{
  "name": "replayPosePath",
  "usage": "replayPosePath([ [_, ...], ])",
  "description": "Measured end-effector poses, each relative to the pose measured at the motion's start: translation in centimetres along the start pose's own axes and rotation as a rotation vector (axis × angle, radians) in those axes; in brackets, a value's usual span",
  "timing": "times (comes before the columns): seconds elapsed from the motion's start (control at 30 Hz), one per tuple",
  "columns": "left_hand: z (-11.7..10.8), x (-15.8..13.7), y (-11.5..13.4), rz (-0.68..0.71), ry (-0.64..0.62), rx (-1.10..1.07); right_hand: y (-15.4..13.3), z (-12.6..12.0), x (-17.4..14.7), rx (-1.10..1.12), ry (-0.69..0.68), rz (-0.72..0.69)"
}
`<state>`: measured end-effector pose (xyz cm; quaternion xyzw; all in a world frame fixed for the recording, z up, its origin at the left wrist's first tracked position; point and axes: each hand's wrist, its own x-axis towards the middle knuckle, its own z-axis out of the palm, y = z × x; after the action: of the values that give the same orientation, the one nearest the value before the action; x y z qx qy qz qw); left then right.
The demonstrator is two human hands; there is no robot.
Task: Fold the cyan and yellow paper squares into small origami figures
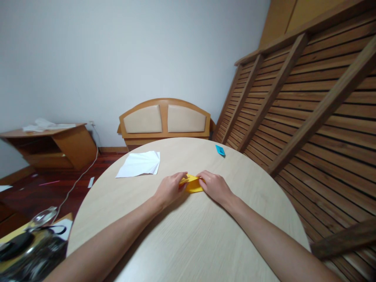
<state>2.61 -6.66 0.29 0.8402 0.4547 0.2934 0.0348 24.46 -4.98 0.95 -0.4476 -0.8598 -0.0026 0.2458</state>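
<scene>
A folded piece of yellow paper [194, 186] is held between my two hands over the middle of the round table [188, 239]. My left hand [172, 188] pinches its left end, fingers curled round the edge. At the right end, my right hand [215, 185] grips the paper with thumb and fingers closed. The paper's upper fold stands a little apart from its lower layer. Both its ends are partly hidden by my fingers. A small folded blue paper [220, 150] lies farther back on the right. Creased white paper [140, 163] rests at the back left.
A wooden headboard with two pale panels [143, 120] stands behind the table. Large wooden slats [320, 117] lean along the right. A low cabinet [64, 147] with white papers stands on the left, and a glass-and-black pot [32, 250] sits at the lower left.
</scene>
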Motion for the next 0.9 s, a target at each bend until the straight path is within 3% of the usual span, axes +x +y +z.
replayPosePath([
  [0.23, 0.4, -0.1, 0.3, -0.094, 0.057, -0.144, 0.0, 0.0, 0.0, 0.006, 0.081, 0.044],
  [0.47, 0.6, 0.1, 1.0, -0.220, 0.099, -0.470, 0.4, 0.4, 0.3, 0.346, 0.200, 0.157],
  [0.67, 1.1, -0.3, 1.0, -0.100, 0.007, -0.355, 1.8, 2.0, 0.3, 0.595, 0.169, 0.244],
  [0.9, 1.6, -0.8, 1.0, 0.109, -0.251, -0.129, 3.6, 3.1, 0.4, 0.705, 0.074, 0.285],
])
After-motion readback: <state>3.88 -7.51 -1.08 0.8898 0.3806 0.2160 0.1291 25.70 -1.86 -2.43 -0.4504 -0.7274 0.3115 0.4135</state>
